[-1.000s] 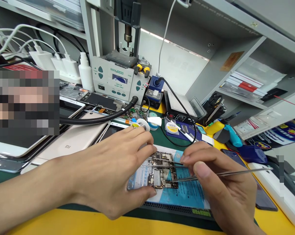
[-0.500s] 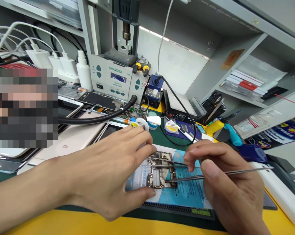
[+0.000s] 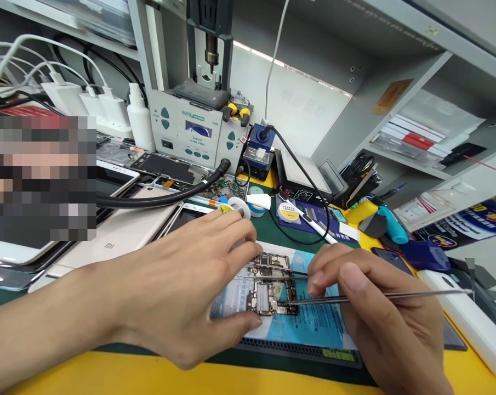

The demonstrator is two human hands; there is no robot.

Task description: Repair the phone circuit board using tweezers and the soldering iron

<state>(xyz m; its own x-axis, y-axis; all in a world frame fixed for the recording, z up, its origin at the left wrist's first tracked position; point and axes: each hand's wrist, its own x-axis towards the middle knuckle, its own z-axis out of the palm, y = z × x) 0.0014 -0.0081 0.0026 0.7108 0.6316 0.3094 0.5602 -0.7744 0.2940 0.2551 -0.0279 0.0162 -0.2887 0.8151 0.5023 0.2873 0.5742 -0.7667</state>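
A phone circuit board [image 3: 269,292] lies on a blue-and-white printed sheet [image 3: 313,323]. My left hand [image 3: 190,282] comes from the left, its thumb and index finger at opposite edges of the board, steadying it between them. Pinched in my right hand [image 3: 379,307] are thin metal tweezers [image 3: 416,295], their tips touching or just over the board's lower right part. Two more thin metal prongs [image 3: 286,277] cross the board's upper half towards my right fingers; whether they form a second pair of tweezers, I cannot tell.
Behind stands a hot-air station [image 3: 194,134] with a black hose [image 3: 161,201]. Phones, including a pale one [image 3: 120,236], lie left. A solder spool [image 3: 241,207], a white-handled tool [image 3: 313,225] and a black cable [image 3: 309,170] sit beyond the board. A white bar-shaped object [image 3: 469,323] lies right.
My right hand has shifted slightly, and the tail end of the tweezers now sits a little lower and further right. My left hand and the board look unmoved.
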